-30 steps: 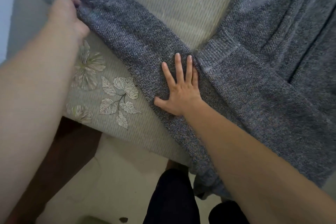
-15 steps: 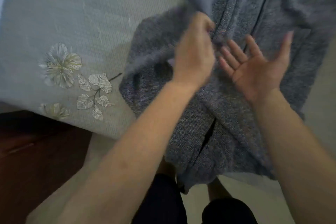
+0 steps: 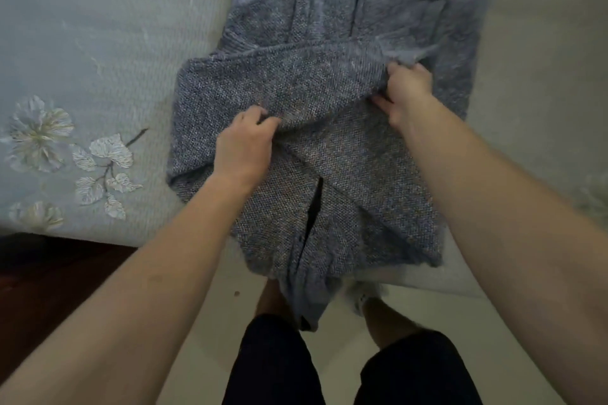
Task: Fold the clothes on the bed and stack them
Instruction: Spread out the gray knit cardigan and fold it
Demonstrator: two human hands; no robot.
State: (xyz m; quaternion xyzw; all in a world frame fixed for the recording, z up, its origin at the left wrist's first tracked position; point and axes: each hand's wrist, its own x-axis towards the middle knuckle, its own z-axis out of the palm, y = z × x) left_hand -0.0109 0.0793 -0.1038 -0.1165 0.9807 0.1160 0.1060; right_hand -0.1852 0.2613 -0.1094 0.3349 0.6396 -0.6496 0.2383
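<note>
Grips lower edge of sleeve (image 3: 296, 89), folded across grey knit cardigan (image 3: 362, 174) on bed (image 3: 98, 43), with left hand (image 3: 241, 145), fingers curled; pinches sleeve end with right hand (image 3: 406, 89).

Grey cardigan (image 3: 329, 148): coarse marled knit, matt, fuzzy, ribbed at 1 cuff. Bed cover (image 3: 98, 43) left of cardigan: pale cloth, fine ribbed weave, matt. Right of cardigan: same pale cloth, texture blurred. Embroidered flowers (image 3: 39, 131) further left of cardigan: stitched thread, raised, faint sheen. Dark panel (image 3: 49, 273) below-left of cardigan: looks like wood, reddish-brown, smooth. Floor (image 3: 204, 322) below cardigan: pale, smooth, slightly glossy, tile-like. Trousers (image 3: 273, 368) below cardigan, 2 legs: black cloth, matt, plain.
</note>
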